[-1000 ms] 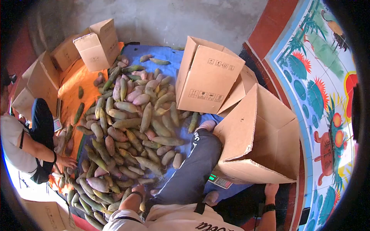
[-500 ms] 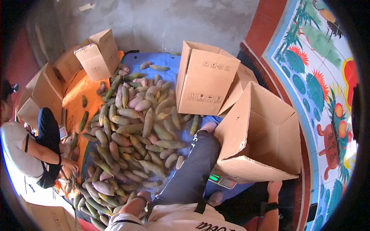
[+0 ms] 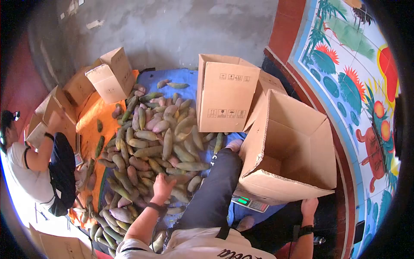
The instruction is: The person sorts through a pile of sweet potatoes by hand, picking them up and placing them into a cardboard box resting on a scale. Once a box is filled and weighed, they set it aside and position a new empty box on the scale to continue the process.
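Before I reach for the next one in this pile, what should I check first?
1. Left hand free: ok, open above the pile, nothing in it.
2. Right hand gripping the open box: cannot tell; it sits at the box's lower corner, grip hidden.
3. Room in the box: ok, the inside that shows is bare.
4. Scale on: ok, green display lit under the box edge; reading cannot tell.
5. Other person out of reach: ok, seated at the pile's far left.
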### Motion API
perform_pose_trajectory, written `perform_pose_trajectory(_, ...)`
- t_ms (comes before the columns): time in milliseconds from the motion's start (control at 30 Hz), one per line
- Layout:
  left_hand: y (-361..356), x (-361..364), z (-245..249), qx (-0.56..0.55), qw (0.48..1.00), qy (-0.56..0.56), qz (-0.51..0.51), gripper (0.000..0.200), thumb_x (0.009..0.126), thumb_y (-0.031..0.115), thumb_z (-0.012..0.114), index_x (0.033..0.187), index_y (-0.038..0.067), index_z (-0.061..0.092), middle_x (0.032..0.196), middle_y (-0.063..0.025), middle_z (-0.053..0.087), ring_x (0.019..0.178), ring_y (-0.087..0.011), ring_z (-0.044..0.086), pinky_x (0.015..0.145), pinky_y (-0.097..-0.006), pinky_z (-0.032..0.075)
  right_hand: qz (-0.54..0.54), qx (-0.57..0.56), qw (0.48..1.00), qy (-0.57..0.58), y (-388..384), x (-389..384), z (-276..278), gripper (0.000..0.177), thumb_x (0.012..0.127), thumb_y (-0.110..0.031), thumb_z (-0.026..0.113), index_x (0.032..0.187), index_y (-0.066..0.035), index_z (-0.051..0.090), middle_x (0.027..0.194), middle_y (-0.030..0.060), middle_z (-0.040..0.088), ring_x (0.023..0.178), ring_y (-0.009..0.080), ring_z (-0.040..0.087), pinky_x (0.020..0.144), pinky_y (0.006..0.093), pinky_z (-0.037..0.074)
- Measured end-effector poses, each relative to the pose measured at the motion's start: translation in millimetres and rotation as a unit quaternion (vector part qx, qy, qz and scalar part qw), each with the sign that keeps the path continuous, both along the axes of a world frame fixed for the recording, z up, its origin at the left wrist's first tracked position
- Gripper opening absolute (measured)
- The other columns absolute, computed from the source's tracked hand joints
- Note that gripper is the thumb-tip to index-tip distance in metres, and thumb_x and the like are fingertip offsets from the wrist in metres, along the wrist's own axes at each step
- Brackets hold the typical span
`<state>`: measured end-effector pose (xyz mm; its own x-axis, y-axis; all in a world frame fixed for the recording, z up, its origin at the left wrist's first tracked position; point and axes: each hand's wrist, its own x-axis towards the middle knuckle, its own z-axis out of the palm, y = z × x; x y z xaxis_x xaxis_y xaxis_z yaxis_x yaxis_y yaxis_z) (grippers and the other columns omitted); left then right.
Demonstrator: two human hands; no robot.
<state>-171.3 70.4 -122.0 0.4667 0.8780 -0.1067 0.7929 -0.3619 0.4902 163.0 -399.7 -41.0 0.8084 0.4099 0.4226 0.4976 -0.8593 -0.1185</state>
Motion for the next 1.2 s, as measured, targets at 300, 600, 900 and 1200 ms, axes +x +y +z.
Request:
perform_pose_trajectory(300, -46.3, 86.5, 156.0, 0.166, 0.876, -0.441, -0.098, 0.044, 0.065, 0.014, 0.071, 0.101, 0.001, 0.048, 0.089, -0.0149, 0.049, 0.082, -0.0308, 0.049, 0.074, -0.0377, 0.041, 0.014, 0.015, 1.000, -0.017, -4.0, 5.5, -6.6, 0.018, 0.067, -0.004, 0.058, 0.084, 0.001, 0.059, 0.080, 0.0230, 0.058, 0.074, 0.0418, 0.054, 0.066, 0.0473, 0.044)
perform_pose_trajectory(600, -95.9, 135.0, 218.7, 0.188, 0.785, -0.535, -0.248, 0.053, 0.064, 0.013, 0.073, 0.108, 0.001, 0.046, 0.103, -0.0185, 0.050, 0.095, -0.0323, 0.050, 0.083, -0.0386, 0.041, -0.007, 0.026, 1.000, -0.001, 0.8, 0.3, 0.8, 0.016, 0.068, -0.007, 0.060, 0.082, 0.000, 0.062, 0.080, 0.0218, 0.059, 0.074, 0.0406, 0.056, 0.067, 0.0466, 0.045)
perform_pose_trajectory(900, -122.7, 173.2, 220.1, 0.186, 0.757, -0.480, -0.403, 0.054, 0.062, 0.014, 0.074, 0.110, 0.006, 0.048, 0.110, -0.0153, 0.049, 0.100, -0.0325, 0.049, 0.085, -0.0401, 0.041, 0.023, 0.034, 0.999, -0.023, -0.5, 2.6, -3.2, 0.015, 0.066, -0.005, 0.058, 0.079, 0.001, 0.061, 0.076, 0.0226, 0.058, 0.070, 0.0413, 0.055, 0.064, 0.0477, 0.045)
perform_pose_trajectory(1200, -118.1, 179.2, 217.3, 0.223, 0.756, -0.416, -0.453, 0.048, 0.066, 0.014, 0.068, 0.110, 0.008, 0.049, 0.111, -0.0144, 0.049, 0.102, -0.0317, 0.047, 0.090, -0.0443, 0.036, -0.011, 0.010, 1.000, -0.003, 1.8, 3.6, -3.6, 0.014, 0.067, -0.007, 0.058, 0.077, 0.002, 0.061, 0.077, 0.0223, 0.059, 0.073, 0.0410, 0.055, 0.066, 0.0482, 0.044)
